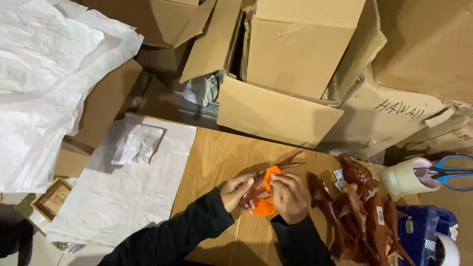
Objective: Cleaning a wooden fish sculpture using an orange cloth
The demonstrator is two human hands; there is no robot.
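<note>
My left hand (pixel 235 191) and my right hand (pixel 289 196) together grip a dark red-brown carved wooden fish figure (pixel 276 170) over the wooden table (pixel 217 157). An orange cloth (pixel 266 193) is pressed against the figure between both hands. The figure's pointed tail sticks out up and to the right. Its middle is hidden by my fingers and the cloth. Both my sleeves are black.
Several more carved wooden fish (pixel 357 212) lie to the right. White paper sheets (pixel 133 187) cover the table's left side. Open cardboard boxes (pixel 290 64) stand behind. A tape roll (pixel 408 176) with blue-handled scissors (pixel 451 171) sits at right, above a blue tape dispenser (pixel 423 231).
</note>
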